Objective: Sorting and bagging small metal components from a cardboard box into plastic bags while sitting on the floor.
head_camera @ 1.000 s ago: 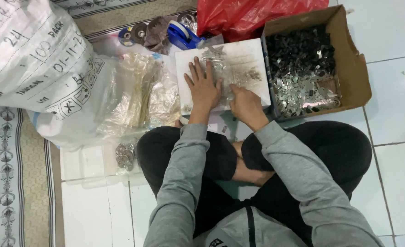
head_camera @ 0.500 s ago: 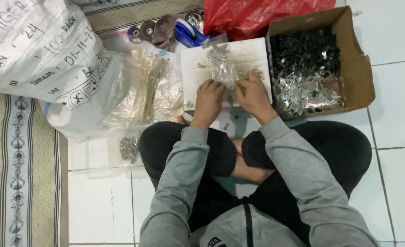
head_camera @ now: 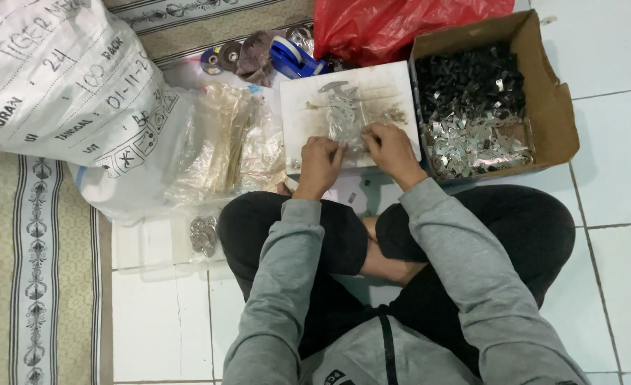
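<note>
I sit cross-legged on a tiled floor. In front of my knees lies a stained white board. On it rests a small clear plastic bag of little silver metal parts. My left hand and my right hand both pinch the near end of this bag, fingers curled, close to each other. A few loose metal pieces lie on the board beyond the bag.
A cardboard box of dark and silver metal pieces stands to the right. A red plastic bag lies behind the board. A stack of clear bags and a large white sack are on the left. Tape rolls sit near a rug.
Both hands drew back from flat on the board toward its near edge and closed on the bag of parts.
</note>
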